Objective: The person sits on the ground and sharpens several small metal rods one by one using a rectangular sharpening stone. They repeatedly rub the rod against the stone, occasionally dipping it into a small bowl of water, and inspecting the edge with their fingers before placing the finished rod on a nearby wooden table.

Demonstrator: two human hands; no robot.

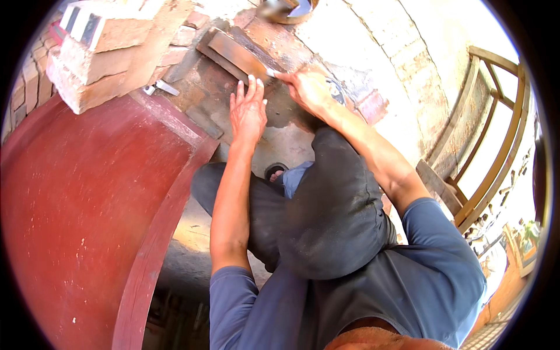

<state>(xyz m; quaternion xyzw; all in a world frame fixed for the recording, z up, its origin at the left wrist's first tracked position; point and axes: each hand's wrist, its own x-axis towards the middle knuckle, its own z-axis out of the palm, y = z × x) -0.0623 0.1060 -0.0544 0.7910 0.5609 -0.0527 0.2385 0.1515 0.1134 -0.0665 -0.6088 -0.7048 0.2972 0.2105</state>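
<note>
My left hand lies flat with fingers spread on the stained ground, just below a long brown brick-like slab. My right hand is closed around a small pale object, perhaps a piece of chalk, whose tip touches the slab's near end. I am squatting, with my dark-trousered knee under my right forearm.
A big red curved panel fills the left. Stacked bricks stand at the upper left, with a small metal piece beside them. A wooden frame leans at the right. A round pan sits at the top.
</note>
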